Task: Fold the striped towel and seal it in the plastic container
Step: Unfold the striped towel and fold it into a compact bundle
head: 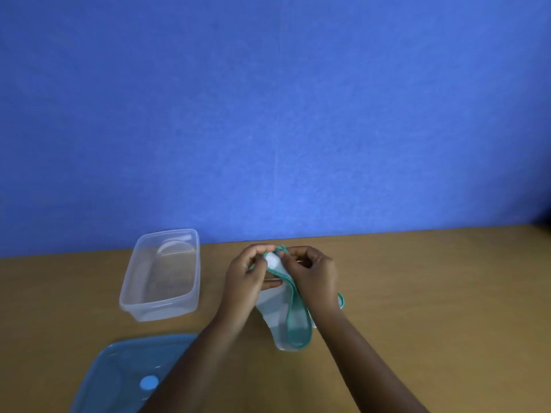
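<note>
I see both hands raised together near the middle of the wooden table (pixel 417 278), a little short of its far edge. My left hand (pixel 247 278) and right hand (pixel 313 275) each pinch the top of the towel (pixel 275 311) (white with a green border; I cannot make out stripes). The fingers of both hands are curled round the bunched cloth, and the rest of the towel hangs down between the wrists, its lower end meeting the table. The clear plastic container (pixel 162 275) stands open to the left, near the far edge, apart from the hands. Its blue lid (pixel 119 374) lies flat at the near left corner, partly behind my left forearm.
</note>
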`<state>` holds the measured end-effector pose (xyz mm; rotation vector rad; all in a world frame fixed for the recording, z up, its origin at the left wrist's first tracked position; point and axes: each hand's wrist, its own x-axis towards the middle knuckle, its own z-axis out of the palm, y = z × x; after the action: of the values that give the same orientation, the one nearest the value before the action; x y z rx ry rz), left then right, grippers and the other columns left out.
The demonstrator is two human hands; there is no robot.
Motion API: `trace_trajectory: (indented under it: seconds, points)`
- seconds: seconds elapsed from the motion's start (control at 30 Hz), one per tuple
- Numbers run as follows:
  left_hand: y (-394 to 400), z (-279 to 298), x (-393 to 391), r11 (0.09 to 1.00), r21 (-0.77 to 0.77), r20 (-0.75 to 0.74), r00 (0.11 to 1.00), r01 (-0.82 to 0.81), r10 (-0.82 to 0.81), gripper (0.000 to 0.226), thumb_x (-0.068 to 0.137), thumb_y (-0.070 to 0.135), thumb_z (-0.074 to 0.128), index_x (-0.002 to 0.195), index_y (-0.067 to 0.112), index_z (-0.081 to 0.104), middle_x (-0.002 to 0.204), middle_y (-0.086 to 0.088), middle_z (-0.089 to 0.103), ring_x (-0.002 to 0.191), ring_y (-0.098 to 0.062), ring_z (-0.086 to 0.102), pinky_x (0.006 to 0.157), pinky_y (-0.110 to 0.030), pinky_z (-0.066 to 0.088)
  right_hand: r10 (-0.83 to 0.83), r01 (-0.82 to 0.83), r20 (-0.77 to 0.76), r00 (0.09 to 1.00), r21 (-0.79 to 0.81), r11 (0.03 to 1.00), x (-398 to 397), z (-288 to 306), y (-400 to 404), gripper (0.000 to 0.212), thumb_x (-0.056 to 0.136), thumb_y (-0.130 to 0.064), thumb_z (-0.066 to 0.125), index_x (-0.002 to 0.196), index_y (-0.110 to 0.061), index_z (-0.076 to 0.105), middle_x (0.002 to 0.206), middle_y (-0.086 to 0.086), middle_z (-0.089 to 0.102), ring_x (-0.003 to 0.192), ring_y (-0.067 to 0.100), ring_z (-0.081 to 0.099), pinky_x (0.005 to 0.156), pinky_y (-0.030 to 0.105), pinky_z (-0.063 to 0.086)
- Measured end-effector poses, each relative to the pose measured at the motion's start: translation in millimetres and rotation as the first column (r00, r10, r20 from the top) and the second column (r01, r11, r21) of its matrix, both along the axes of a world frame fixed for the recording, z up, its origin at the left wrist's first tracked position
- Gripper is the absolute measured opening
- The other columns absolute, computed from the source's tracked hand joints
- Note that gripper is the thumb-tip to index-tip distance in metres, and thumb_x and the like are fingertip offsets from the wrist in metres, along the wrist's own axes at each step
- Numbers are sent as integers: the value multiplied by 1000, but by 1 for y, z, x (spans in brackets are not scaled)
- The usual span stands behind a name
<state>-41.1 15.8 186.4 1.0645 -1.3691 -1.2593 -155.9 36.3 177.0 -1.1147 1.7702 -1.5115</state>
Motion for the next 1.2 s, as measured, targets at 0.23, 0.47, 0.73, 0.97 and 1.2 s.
trace_trajectory:
  seconds: [0.23, 0.47, 0.73, 0.97, 1.2]
  points:
    - [0, -1, 10, 986, -140, 150, 987, 86, -65, 36, 79, -2, 61, 90, 31, 65, 93, 10, 69, 84, -11, 65, 75, -23, 54, 57, -59, 47, 997, 39, 997, -16, 10, -1, 10, 79, -24, 71, 74, -16, 72, 72, -2, 72, 66, 12, 63, 65, 32, 50]
    - [-6, 5, 9, 916, -387, 385, 921, 103, 59, 10, 73, 7, 72, 82, 14, 71, 81, 10, 51, 80, -7, 54, 66, -9, 41, 158, -158, -3, 987, -27, 987, -24, 30, 6, 12, 81, -13, 67, 73, -23, 68, 67, -11, 65, 60, -3, 56, 62, 17, 45]
    - [-12, 10, 7, 888, -447, 421, 902, 112, 98, 11, 68, 30, 63, 72, 21, 59, 85, 19, 50, 85, -4, 56, 73, -8, 41, 202, -209, -116, 972, -52, 977, -17, 32, 10, 10, 79, -12, 68, 73, -19, 66, 62, -10, 61, 58, 2, 52, 59, 23, 43]
    - [-16, 11, 5, 875, -469, 453, 883, 118, 124, 38, 65, 45, 53, 78, 11, 65, 82, 11, 59, 83, -13, 57, 73, -18, 42, 344, -344, -257, 903, 46, 938, -18, 35, 12, 10, 80, -31, 70, 87, -25, 65, 83, -8, 68, 79, 3, 62, 71, 19, 48]
    - [-29, -15, 29, 879, -419, 616, 783, 228, 91, 51, 64, 59, 51, 77, 12, 67, 89, 1, 66, 86, -19, 58, 77, -26, 44, 147, -168, -199, 969, -88, 982, -42, 38, 7, 18, 85, -23, 65, 70, -29, 60, 63, -13, 59, 55, -8, 53, 57, 8, 40]
